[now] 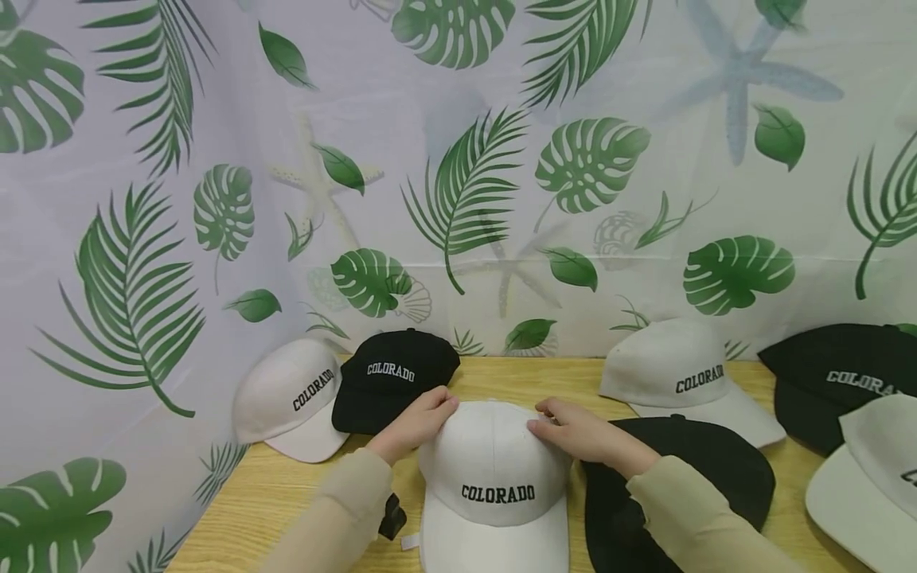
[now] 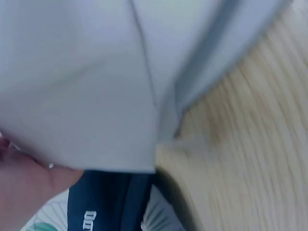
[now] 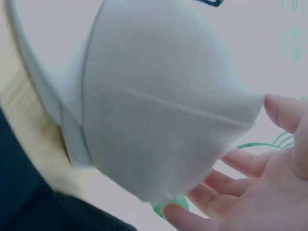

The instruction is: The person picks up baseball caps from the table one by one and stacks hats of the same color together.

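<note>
A white baseball cap (image 1: 494, 458) with black COLORADO lettering sits at the front middle of the table, its brim towards me. My left hand (image 1: 421, 418) touches the left of its crown with relaxed fingers, some of them hidden behind the cap in the left wrist view. On the opposite side, my right hand (image 1: 583, 434) rests against the upper crown. The right wrist view shows its fingers (image 3: 236, 185) loosely spread along the cap's edge, the thumb touching higher up. A black baseball cap (image 1: 691, 469) lies right beside it, partly under my right forearm.
Back left stand another white cap (image 1: 290, 398) and a black cap (image 1: 394, 374). To the right are a white cap (image 1: 669, 366), a black cap (image 1: 845, 374) and a white cap (image 1: 874, 477). A leaf-patterned cloth (image 1: 473, 199) hangs behind the wooden table (image 1: 236, 509). A small black object (image 1: 392, 517) lies by my left sleeve.
</note>
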The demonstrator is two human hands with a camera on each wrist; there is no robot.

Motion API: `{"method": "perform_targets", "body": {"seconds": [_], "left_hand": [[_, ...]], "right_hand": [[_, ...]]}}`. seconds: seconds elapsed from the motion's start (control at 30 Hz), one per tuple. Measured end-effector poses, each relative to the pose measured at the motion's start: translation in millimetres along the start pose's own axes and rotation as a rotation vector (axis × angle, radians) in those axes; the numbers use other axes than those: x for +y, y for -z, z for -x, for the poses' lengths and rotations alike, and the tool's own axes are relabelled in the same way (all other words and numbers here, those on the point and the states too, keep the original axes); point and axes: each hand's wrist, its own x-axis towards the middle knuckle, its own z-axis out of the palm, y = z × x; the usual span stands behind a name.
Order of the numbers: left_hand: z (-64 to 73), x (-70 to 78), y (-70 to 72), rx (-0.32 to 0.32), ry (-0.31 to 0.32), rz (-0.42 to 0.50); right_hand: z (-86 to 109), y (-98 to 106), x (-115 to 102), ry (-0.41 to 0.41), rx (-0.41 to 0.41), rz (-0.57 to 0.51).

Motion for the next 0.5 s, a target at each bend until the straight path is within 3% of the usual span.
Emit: {"method": "perform_targets", "body": {"seconds": [0.2,0.5], "left_hand": [[-8.7,-0.1,-12.2,0.077,0.061,0.007],[-11.7,1.6,-17.5,0.078,0.116,0.002]], "right_hand": [[-10.8,-8,0,-0.136,0.061,-0.123],[-23.1,-9,1,-0.261,0.061,-0.179]]}}
